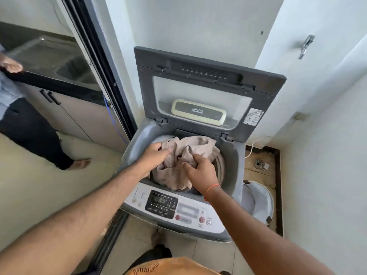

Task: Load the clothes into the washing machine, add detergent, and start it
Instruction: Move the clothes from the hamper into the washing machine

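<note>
A grey top-loading washing machine (232, 155) stands in front of me with its lid (198, 80) raised against the wall. A beige garment (198, 147) is bunched over the drum opening, partly hanging over the front rim. My left hand (155, 153) grips its left edge. My right hand (200, 169) grips a fold near the middle. The control panel (164, 203) below the opening shows a lit display. No detergent is in view.
A grey laundry basket (258, 201) sits on the floor right of the machine, near a floor drain (259, 163). A sliding door frame (103, 76) stands to the left. Another person (29, 126) stands at far left beside a kitchen counter (49, 56).
</note>
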